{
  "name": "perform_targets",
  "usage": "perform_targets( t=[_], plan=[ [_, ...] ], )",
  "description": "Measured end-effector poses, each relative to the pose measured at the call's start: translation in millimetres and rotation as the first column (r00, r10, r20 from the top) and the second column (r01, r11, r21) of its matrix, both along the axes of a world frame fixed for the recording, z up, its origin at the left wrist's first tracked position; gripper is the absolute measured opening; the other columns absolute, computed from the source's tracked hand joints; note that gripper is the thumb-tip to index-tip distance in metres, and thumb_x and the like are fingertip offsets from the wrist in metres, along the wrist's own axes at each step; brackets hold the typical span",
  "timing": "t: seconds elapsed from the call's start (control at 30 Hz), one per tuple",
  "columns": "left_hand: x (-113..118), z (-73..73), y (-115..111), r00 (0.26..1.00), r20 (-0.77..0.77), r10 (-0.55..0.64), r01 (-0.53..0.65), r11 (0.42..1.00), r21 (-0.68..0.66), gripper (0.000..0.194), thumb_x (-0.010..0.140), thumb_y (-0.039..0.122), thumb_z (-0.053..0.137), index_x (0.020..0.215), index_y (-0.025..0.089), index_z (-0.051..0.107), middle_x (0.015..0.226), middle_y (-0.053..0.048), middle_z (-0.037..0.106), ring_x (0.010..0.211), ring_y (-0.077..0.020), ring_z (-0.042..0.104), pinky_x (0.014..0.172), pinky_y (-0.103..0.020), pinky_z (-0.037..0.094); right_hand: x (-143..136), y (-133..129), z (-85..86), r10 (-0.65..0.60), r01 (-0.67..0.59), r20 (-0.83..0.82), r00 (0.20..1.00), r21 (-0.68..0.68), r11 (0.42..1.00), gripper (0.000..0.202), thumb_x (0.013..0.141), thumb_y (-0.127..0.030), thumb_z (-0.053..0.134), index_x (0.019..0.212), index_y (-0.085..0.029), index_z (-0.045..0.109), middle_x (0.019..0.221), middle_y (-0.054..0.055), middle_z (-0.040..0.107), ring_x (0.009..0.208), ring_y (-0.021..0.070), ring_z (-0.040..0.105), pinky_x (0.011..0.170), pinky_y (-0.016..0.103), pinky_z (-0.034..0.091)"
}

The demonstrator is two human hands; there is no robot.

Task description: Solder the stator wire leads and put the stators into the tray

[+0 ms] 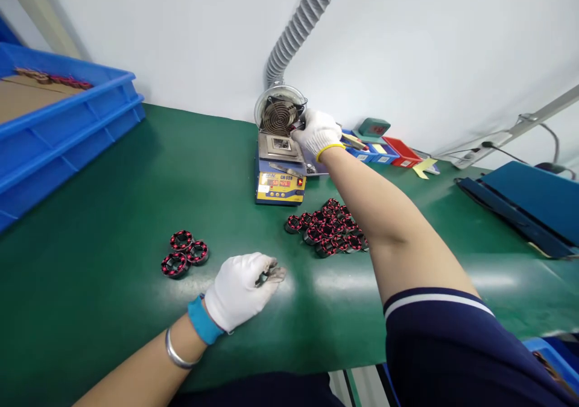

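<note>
My left hand (246, 286), in a white glove with greyed fingertips, rests low over the green table with fingers loosely curled. A gap shows between thumb and fingers, and nothing is visible in it. My right hand (319, 132), also gloved, reaches to the solder pot (280, 175) with a lit red display. Its fingers are closed at the fan's right edge around a small dark and reddish thing, mostly hidden. Three wound motor stators (182, 253) with red and black coils lie left of my left hand. A cluster of several more stators (332, 229) sits below my right forearm.
Behind the pot stand a round fan (279, 117) and a grey extraction hose (303, 21). A large blue crate (67, 135) fills the far left. Small blue bins and a red bin (400, 152) line the back right, near a blue folder (529, 205).
</note>
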State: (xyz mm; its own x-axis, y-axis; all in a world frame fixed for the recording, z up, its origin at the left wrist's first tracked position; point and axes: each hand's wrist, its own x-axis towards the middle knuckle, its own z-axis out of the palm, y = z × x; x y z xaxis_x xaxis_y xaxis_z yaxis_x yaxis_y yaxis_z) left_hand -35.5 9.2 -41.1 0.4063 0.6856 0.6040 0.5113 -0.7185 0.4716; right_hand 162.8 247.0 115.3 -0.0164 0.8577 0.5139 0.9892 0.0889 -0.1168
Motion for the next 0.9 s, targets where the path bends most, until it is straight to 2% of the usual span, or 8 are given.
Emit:
perform_targets(
  t=[0.13,0.33,0.5,0.67,0.77,0.83,0.9],
  plan=[
    [1,-1.2,0,0.999,-0.032,0.012,-0.010,0.999,0.040,0.023,0.090,0.033,0.047,0.092,0.015,0.063,0.070,-0.002,0.066,0.060,-0.0185,0.062,0.055,-0.029,0.043,-12,11,1.1,0.002,0.011,0.166,0.986,-0.076,0.997,0.036,0.074,-0.033,0.061,0.104,-0.013,0.062,0.104,0.015,0.064,0.102,0.0326,0.059,0.087,0.049,0.048],
    [3,3.5,-3,0.996,-0.084,0.002,0.000,1.000,0.030,0.026,0.091,0.034,0.045,0.092,0.015,0.063,0.066,-0.001,0.064,0.057,-0.0190,0.061,0.051,-0.030,0.042,-19,15,-6.1,0.010,0.027,0.263,0.965,-0.138,0.990,0.039,0.074,-0.032,0.060,0.107,-0.012,0.061,0.108,0.017,0.064,0.104,0.0353,0.059,0.085,0.050,0.048],
    [3,5.4,-3,0.996,-0.092,0.005,-0.002,1.000,0.031,0.028,0.091,0.035,0.044,0.091,0.015,0.064,0.064,-0.001,0.063,0.055,-0.0198,0.061,0.049,-0.032,0.043,-21,14,-1.3,-0.007,0.045,0.264,0.965,-0.137,0.990,0.040,0.073,-0.033,0.060,0.108,-0.013,0.062,0.108,0.017,0.064,0.103,0.0345,0.059,0.084,0.050,0.049],
    [3,0.3,-1,0.997,-0.030,0.069,-0.067,0.997,0.047,0.029,0.090,0.035,0.046,0.097,0.013,0.064,0.069,-0.003,0.065,0.059,-0.0207,0.062,0.052,-0.033,0.046,-16,4,12.4,-0.027,0.046,0.166,0.986,-0.108,0.993,0.040,0.074,-0.037,0.060,0.107,-0.015,0.062,0.108,0.014,0.065,0.102,0.0326,0.059,0.085,0.047,0.048],
    [3,-1.3,1,0.989,0.068,0.134,-0.131,0.990,-0.051,0.030,0.088,0.036,0.051,0.103,0.013,0.063,0.077,-0.005,0.067,0.064,-0.0203,0.063,0.059,-0.035,0.051,-15,-14,16.6,-0.030,0.034,0.036,0.999,-0.093,0.995,0.038,0.076,-0.041,0.059,0.106,-0.019,0.063,0.106,0.012,0.066,0.101,0.0315,0.059,0.084,0.047,0.048],
    [4,-0.4,4,0.967,0.180,0.181,-0.148,0.972,-0.185,0.032,0.086,0.036,0.054,0.107,0.014,0.062,0.085,-0.006,0.069,0.070,-0.0190,0.064,0.067,-0.035,0.053,-18,-33,14.0,0.000,-0.008,-0.068,0.998,-0.112,0.994,0.038,0.076,-0.045,0.060,0.104,-0.020,0.065,0.103,0.011,0.067,0.100,0.0306,0.059,0.085,0.046,0.048],
    [4,1.2,7,0.920,0.308,0.244,-0.128,0.927,-0.351,0.036,0.084,0.037,0.057,0.113,0.014,0.060,0.093,-0.007,0.070,0.075,-0.0173,0.065,0.071,-0.033,0.055,-24,-54,5.1,0.038,-0.069,-0.187,0.982,-0.166,0.984,0.040,0.073,-0.048,0.063,0.101,-0.021,0.067,0.099,0.009,0.068,0.097,0.0285,0.061,0.086,0.045,0.048]
  ],
)
